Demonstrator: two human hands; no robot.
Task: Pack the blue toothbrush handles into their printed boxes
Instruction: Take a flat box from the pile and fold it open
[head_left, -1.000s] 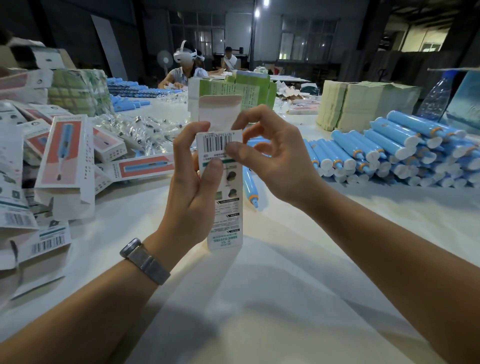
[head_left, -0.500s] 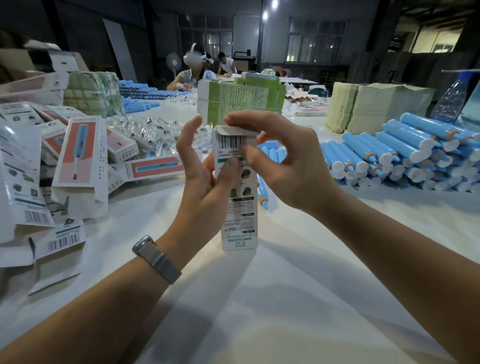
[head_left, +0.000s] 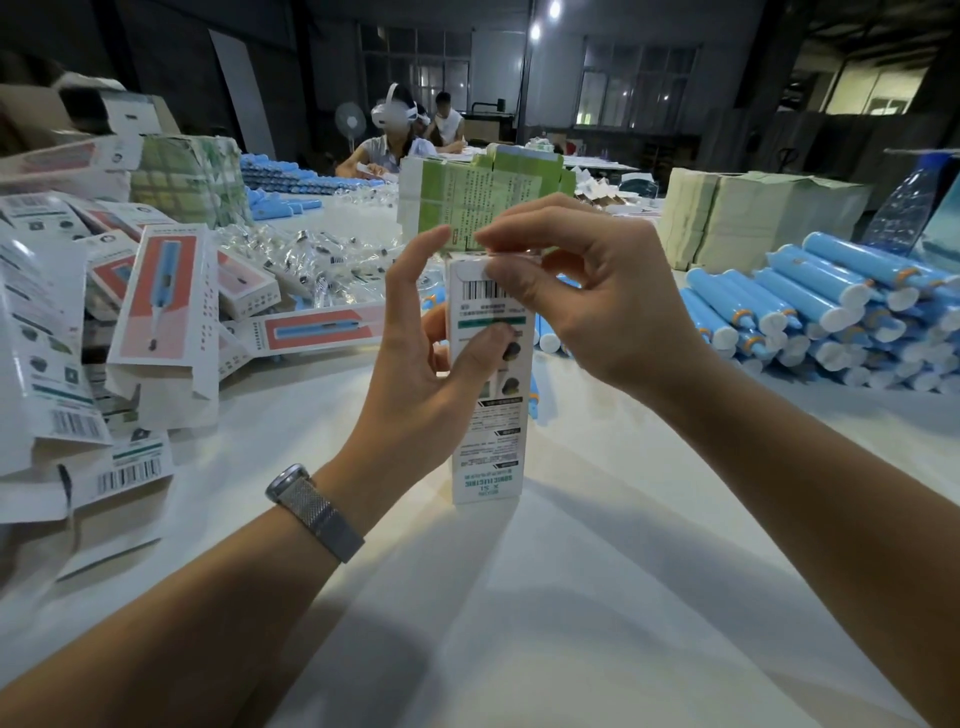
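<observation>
A smooth white worktop (head_left: 597, 597) fills the near view inside a dim, warehouse-like room with tall windows and ceiling lamps at the back. Near the worktop's middle a slim printed box (head_left: 488, 395) of glossy white card stands upright, barcode side facing the camera. The left hand (head_left: 421, 364) wraps its side, thumb pressing the printed face, a tight grip on the box. The right hand (head_left: 592, 301) pinches the top flap with curled fingertips, its grip narrow on the card. Along the right edge lies a stacked heap of blue toothbrush handles (head_left: 831, 312), round plastic cylinders with white end caps. At the left edge flat printed cartons (head_left: 161, 312) lie scattered in a pile. A metal mesh watch (head_left: 314, 512) circles the left wrist. Farther back, green leaflets (head_left: 478, 197) stand bundled.
</observation>
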